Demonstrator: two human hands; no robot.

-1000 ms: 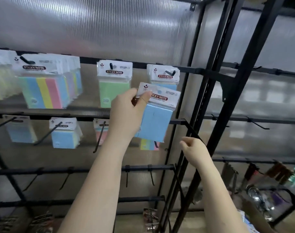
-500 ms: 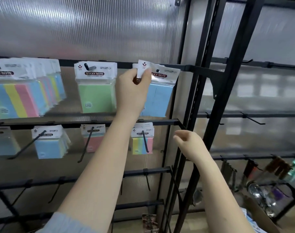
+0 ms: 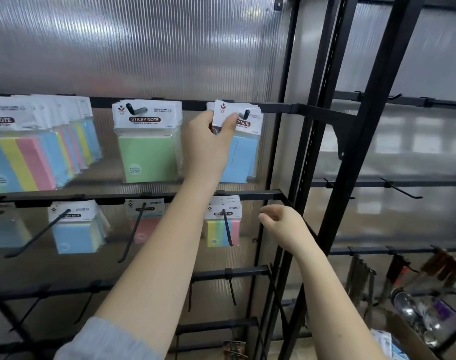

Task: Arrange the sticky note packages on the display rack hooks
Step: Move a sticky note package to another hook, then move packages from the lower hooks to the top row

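Observation:
My left hand [image 3: 208, 141] pinches the white header card of a blue sticky note package [image 3: 241, 152]. The package hangs on the rightmost top-row hook [image 3: 246, 114], in front of other blue packages. The hook tip pokes through the card's hole. My right hand [image 3: 281, 224] hovers lower, by the rack's right post, fingers loosely curled and holding nothing. A green package [image 3: 150, 149] hangs on the hook to the left, and striped multicolour packages [image 3: 27, 157] fill the far-left hook.
The second row holds a blue pack [image 3: 76, 229], a pink pack [image 3: 143, 224] and a striped pack [image 3: 223, 227] on long black hooks. Lower bars carry bare hooks [image 3: 232, 289]. A black rack frame [image 3: 356, 178] stands at right, with tools hanging and a cardboard box below.
My left hand lifted the blue package up from mid-height and slid its header card onto the top-right hook. My right hand stayed low near the post.

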